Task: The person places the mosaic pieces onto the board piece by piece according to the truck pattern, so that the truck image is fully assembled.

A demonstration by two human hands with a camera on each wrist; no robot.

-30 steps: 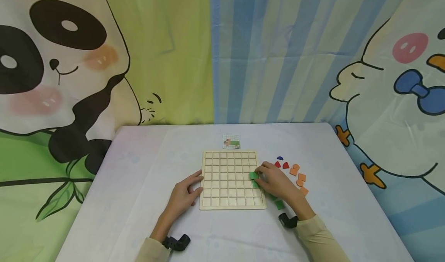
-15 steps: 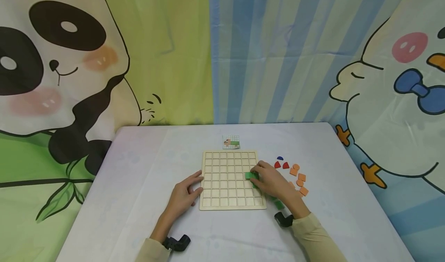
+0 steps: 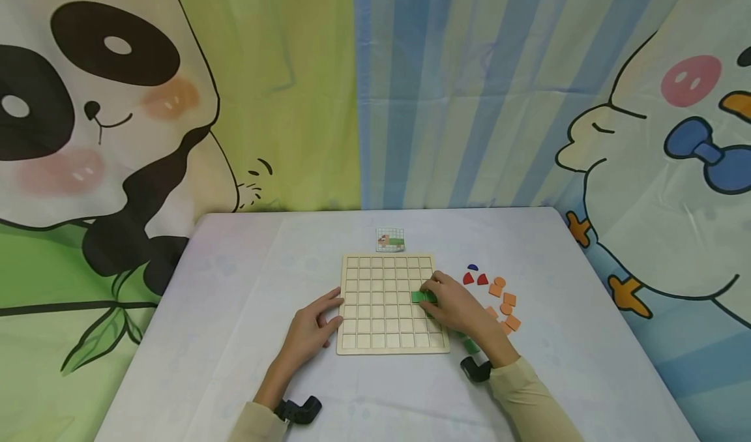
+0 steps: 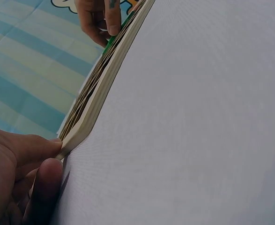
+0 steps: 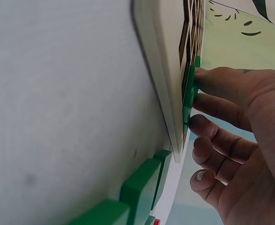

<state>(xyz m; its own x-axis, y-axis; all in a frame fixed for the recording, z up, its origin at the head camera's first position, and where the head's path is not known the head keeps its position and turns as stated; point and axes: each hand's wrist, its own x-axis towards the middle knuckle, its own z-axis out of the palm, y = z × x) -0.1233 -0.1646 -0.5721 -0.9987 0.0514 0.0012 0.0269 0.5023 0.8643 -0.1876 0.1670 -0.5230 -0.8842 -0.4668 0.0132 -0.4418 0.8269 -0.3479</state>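
A pale wooden grid board (image 3: 381, 324) lies flat on the table. My left hand (image 3: 311, 324) rests at its left edge, fingertips touching the rim; the left wrist view shows thumb and finger at the board's corner. Over the right side of the board, my right hand (image 3: 457, 305) pinches a green square tile (image 3: 417, 296) between thumb and index finger, down at the grid. Its other fingers curl loosely, as the right wrist view shows. More green tiles (image 5: 189, 103) sit in the cells under that hand, partly hidden.
Loose green tiles (image 5: 139, 190) lie off the board's near right edge. Further right are several orange pieces (image 3: 509, 299), two red pieces (image 3: 482, 279) and a blue half-round piece (image 3: 472, 267). A small picture card (image 3: 390, 239) lies behind the board.
My right hand has shifted slightly left over the board, and the green tile has moved left with it along the row. The left hand stays at the board's edge.
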